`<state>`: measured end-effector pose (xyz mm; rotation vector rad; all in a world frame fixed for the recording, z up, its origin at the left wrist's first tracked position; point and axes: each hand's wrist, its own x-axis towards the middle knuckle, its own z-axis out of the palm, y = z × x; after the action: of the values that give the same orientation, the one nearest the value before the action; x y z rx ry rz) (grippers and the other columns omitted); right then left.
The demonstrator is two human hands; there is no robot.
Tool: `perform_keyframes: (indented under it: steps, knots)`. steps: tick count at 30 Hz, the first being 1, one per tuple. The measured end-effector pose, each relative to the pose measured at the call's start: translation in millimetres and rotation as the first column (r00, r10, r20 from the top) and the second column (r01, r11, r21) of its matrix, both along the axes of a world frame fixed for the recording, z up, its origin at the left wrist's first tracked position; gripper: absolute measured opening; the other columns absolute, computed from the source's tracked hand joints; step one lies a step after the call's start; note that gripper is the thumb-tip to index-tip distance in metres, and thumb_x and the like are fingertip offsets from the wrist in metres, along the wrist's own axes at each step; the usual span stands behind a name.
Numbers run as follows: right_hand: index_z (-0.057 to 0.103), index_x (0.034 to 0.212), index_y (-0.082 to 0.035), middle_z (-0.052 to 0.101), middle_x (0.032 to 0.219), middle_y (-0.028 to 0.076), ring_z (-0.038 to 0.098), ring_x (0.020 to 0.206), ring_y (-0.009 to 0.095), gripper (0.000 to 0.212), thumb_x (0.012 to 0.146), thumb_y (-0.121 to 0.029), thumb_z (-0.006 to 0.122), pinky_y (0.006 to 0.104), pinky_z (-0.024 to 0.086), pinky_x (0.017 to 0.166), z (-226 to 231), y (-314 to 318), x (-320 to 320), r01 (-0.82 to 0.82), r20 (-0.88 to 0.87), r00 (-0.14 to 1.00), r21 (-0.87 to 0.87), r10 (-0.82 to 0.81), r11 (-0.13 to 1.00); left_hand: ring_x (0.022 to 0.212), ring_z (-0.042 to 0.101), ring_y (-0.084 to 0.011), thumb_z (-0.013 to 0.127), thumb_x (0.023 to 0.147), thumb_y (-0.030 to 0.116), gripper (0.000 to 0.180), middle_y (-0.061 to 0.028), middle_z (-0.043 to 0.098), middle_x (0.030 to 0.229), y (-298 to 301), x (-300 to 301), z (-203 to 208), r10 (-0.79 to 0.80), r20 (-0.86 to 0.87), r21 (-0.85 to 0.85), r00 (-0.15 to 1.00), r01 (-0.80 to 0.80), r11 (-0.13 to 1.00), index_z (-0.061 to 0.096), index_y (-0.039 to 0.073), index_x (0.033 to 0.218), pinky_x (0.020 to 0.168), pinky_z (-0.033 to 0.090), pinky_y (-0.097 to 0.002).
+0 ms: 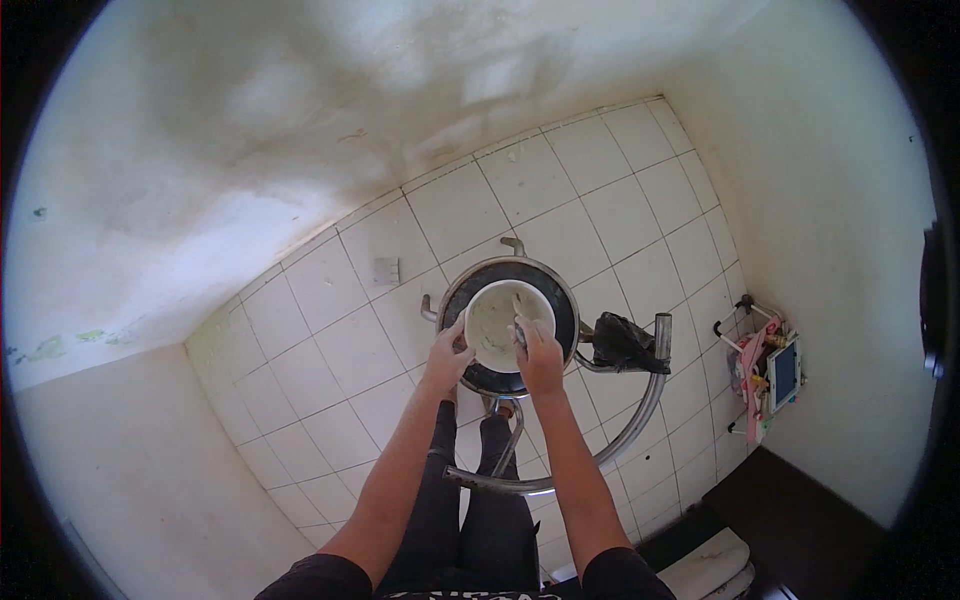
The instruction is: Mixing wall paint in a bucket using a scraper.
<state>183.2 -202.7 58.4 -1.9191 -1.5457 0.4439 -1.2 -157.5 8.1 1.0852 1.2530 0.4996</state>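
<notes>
A pale, patchy mixture (pixel 490 336) coats the white bowl (pixel 479 295), so the work looks under way; how much remains cannot be told. The left hand (pixel 450 354) curls against the bowl's side; the right hand (pixel 540 358) grips a thin tool (pixel 518 309) inside it. Beneath both hands is a round black seat (pixel 455 298), with tiled floor (pixel 600 230) around and a stained wall (pixel 260 120) ahead.

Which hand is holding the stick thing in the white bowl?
The right hand: it grips a thin tool reaching into the white bowl. The left hand instead holds the bowl's rim at its lower left.
</notes>
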Motion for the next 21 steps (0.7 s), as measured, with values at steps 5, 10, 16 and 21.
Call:
perform_keyframes:
  steps: [5,10,16,21]
  knots:
    - [0.062,0.107,-0.003,0.064,0.095,0.017,0.063,0.083,0.037,0.025,0.083,-0.008,0.067,0.0424,0.052,0.071,2.3,-25.7,-7.3,-0.143,-0.089,0.986,-0.021,0.141,0.989,0.079,0.059,-0.0170,0.065,0.075,0.003,0.068,-0.0113,0.060,0.095,1.6,0.7,2.0,0.007,0.030,-0.015,1.000,-0.007,1.000,0.045,0.004,0.140,0.074,0.052,-0.0292]
    - [0.061,0.104,-0.003,0.063,0.094,0.016,0.063,0.082,0.036,0.022,0.083,-0.007,0.067,0.0413,0.051,0.069,17.6,-34.3,-5.5,-0.190,-0.166,0.969,-0.033,0.182,0.981,0.076,0.058,-0.0132,0.062,0.074,0.000,0.068,-0.0079,0.059,0.091,-4.4,-5.9,-13.8,0.066,0.046,0.059,0.997,-0.068,0.996,0.046,0.005,0.140,0.065,0.052,-0.0283]
    - [0.061,0.102,-0.003,0.061,0.090,0.015,0.062,0.081,0.036,0.019,0.085,-0.008,0.066,0.0412,0.050,0.067,20.7,-9.9,34.5,-0.068,-0.077,0.995,-0.011,0.067,0.998,0.070,0.058,-0.0124,0.060,0.073,0.001,0.067,-0.0076,0.057,0.089,0.3,6.3,19.5,0.069,0.055,-0.075,0.996,-0.065,0.995,0.048,0.005,0.139,0.060,0.051,-0.0275]
    - [0.061,0.108,-0.004,0.062,0.092,0.015,0.062,0.083,0.035,0.025,0.083,-0.005,0.065,0.0413,0.050,0.070,5.2,11.4,20.2,-0.108,-0.048,0.993,0.022,0.109,0.994,0.073,0.058,-0.0133,0.060,0.073,0.001,0.065,-0.0072,0.057,0.091,0.6,4.1,11.3,-0.001,-0.025,0.036,1.000,0.002,0.999,0.050,0.005,0.137,0.061,0.051,-0.0274]
